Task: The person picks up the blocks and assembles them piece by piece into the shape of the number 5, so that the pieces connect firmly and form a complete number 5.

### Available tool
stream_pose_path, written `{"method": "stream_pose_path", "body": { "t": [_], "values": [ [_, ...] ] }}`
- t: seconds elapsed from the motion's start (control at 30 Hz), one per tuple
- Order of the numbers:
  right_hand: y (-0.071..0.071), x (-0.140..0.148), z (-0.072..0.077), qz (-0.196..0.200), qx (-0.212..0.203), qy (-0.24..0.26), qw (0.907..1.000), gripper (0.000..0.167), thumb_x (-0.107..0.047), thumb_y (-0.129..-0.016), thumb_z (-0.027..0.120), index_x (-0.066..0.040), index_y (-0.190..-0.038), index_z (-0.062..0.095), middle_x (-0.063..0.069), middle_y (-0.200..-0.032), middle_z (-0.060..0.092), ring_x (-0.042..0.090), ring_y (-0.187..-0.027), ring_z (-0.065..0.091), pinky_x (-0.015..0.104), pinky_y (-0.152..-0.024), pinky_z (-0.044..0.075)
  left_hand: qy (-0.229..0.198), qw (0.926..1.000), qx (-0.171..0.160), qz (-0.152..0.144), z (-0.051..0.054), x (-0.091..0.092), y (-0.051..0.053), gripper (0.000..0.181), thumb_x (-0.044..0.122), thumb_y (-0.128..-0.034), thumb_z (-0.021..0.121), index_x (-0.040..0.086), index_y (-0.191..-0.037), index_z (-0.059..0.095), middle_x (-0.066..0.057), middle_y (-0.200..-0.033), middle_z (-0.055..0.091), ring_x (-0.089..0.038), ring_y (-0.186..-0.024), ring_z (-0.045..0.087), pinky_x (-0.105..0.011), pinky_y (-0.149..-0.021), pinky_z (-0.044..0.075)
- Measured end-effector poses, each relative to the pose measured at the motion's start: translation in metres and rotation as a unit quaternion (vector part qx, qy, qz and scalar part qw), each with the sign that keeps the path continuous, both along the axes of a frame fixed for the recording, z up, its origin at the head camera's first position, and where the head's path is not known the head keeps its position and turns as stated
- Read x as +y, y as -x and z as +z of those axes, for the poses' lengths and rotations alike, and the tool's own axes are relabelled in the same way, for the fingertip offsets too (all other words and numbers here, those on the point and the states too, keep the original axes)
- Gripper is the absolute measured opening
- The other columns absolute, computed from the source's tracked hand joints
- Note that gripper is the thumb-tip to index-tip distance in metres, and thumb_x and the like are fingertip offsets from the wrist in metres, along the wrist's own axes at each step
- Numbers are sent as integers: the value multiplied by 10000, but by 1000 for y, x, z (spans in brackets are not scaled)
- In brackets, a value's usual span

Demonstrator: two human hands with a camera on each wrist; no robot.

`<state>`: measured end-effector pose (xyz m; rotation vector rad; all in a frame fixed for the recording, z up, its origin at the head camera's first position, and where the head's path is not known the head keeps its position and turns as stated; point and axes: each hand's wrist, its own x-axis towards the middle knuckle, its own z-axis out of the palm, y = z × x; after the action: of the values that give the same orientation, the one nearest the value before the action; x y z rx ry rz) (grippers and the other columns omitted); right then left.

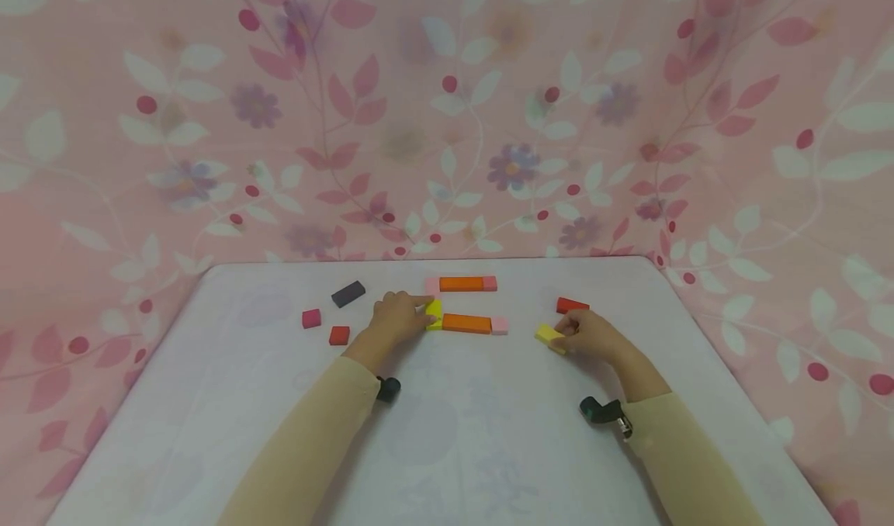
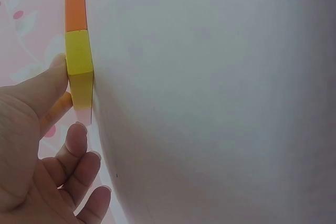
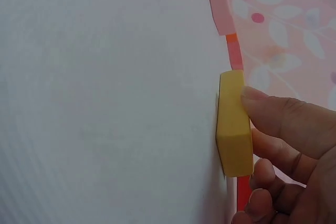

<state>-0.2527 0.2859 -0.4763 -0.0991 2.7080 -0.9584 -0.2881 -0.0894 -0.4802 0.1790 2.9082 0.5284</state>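
Note:
In the head view my left hand (image 1: pixel 398 316) has its thumb and index finger on a bright yellow block (image 1: pixel 434 307). That block bridges the left ends of two rows; the left wrist view shows thumb and index on the yellow block (image 2: pixel 80 51), other fingers loosely bent. An orange block (image 1: pixel 466 323) and a pale pink block (image 1: pixel 499 325) form the near row. My right hand (image 1: pixel 590 337) pinches another yellow block (image 1: pixel 549 337), tilted, beside a red block (image 1: pixel 571 305). In the right wrist view the thumb lies along this yellow block (image 3: pixel 234 119); fingertips behind it are partly hidden.
The far row holds a light pink block (image 1: pixel 432 285), an orange block (image 1: pixel 461 284) and a pink block (image 1: pixel 490 283). Left of my left hand lie a dark grey block (image 1: pixel 348 294), a crimson block (image 1: pixel 311 319) and a red block (image 1: pixel 339 335). Floral fabric (image 1: pixel 447 122) rises behind the white table (image 1: pixel 447 448).

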Motion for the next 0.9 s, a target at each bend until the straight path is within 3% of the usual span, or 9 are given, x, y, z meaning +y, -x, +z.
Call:
{"method": "stream_pose_path", "body": {
  "t": [0.27,0.9],
  "values": [
    [-5,-17,-3,101,12,117,9999,277,-256,-812,840,-94,-977,688,54,-881,588,222,-825,526,326,-694,447,3,10000,-69,32,0,1,0,539,477,-923,687,377,-1433,543,-133,-1259,610,-296,-1054,482,-447,-923,398],
    [-17,-53,-2,365,38,-170,9992,275,-280,-810,842,-134,-928,642,42,-828,552,202,-795,522,324,-669,437,32,9999,-116,14,0,0,1,548,485,-923,682,391,-1441,530,-134,-1295,600,-308,-1082,479,-457,-944,399]
  ]
}}
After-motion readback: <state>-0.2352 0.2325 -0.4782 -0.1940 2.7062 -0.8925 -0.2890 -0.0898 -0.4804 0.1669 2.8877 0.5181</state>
